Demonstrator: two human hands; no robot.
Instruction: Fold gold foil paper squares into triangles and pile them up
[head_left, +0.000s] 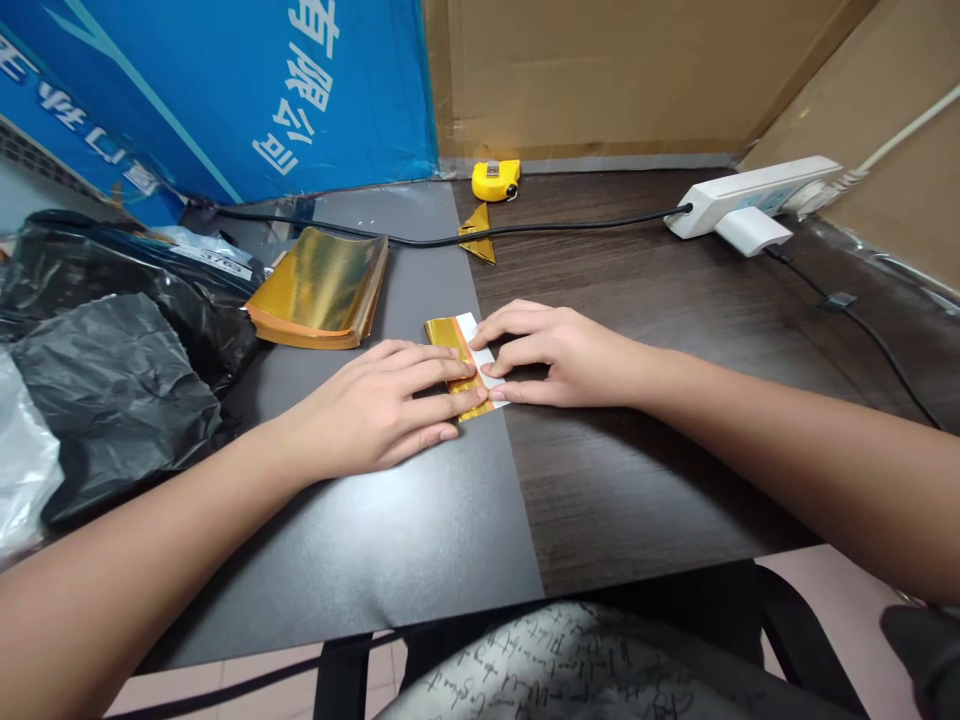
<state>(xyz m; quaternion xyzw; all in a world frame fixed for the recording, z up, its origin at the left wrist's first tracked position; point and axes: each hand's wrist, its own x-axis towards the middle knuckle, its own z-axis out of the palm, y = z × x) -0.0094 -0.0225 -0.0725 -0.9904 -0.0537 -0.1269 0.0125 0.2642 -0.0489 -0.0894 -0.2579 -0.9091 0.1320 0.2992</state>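
A small sheet of gold foil paper (444,333) with an orange line and a white strip along its right side lies partly folded on the table. My left hand (382,405) rests flat over its gold part, fingers extended and pointing right. From the other side, my right hand (551,350) touches the white strip with its fingertips, the fingers slightly bent and apart. Up and to the left of my left hand sits a thick stack of gold foil paper (322,285). A folded gold piece (478,236) with pointed ends lies beyond the hands.
A yellow tape measure (496,181) sits near the cardboard wall (585,80). Behind the stack, a black cable (570,227) runs to a white power strip (757,195) at the right. Black plastic bags (120,370) fill the left side, below a blue panel (360,100).
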